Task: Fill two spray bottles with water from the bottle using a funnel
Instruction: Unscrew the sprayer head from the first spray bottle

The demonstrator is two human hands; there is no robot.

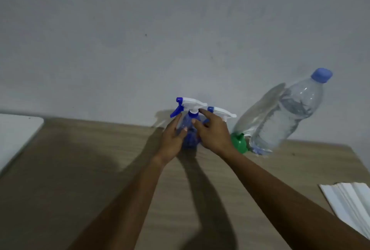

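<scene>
Two blue spray bottles with white and blue trigger heads stand at the far edge of the wooden table (100,169), by the wall. My left hand (172,139) holds the body of the nearer spray bottle (189,121), thumb on its front. My right hand (214,135) reaches its fingers to that bottle's neck; whether they grip it I cannot tell. The second spray bottle (222,112) stands just behind my right hand, mostly hidden. A green funnel (239,142) lies to the right. A large clear water bottle (284,115) with a blue cap stands beside the funnel.
A white stack of sheets (348,201) lies at the table's right edge. A white surface (16,133) adjoins the table on the left. A grey wall (140,39) rises directly behind the bottles.
</scene>
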